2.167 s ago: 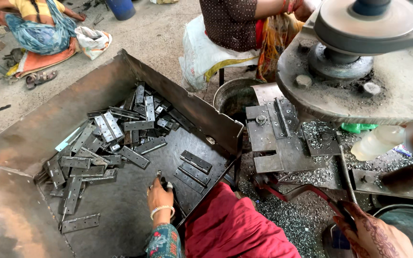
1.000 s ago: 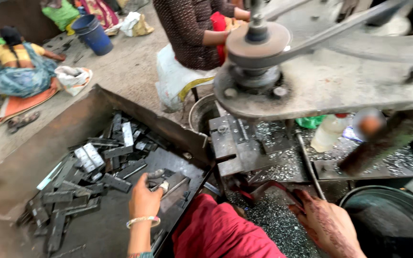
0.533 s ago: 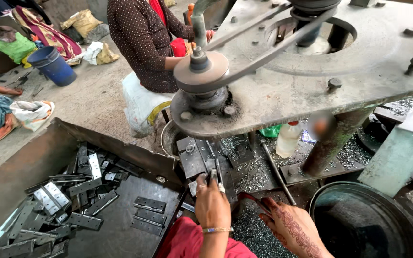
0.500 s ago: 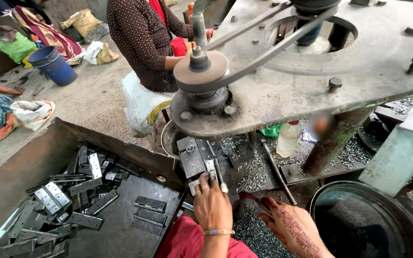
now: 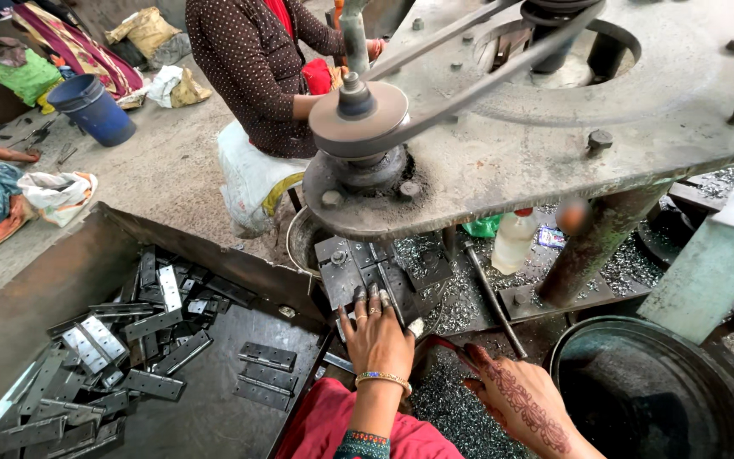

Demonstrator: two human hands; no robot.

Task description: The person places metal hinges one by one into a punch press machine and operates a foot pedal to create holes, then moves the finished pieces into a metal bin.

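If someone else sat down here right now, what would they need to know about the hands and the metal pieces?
Left hand: fingers rest on the machine's jig plate, pressing a flat metal piece there; the piece itself is mostly hidden under the fingers.
Right hand: open, empty, hovering over the metal shavings beside the dark round tub.
Hinge plates: a heap lies in the metal tray on the left, a few more lying apart near its edge.
Done: one piece is at the jig.
Left: most plates are in the tray, untouched.
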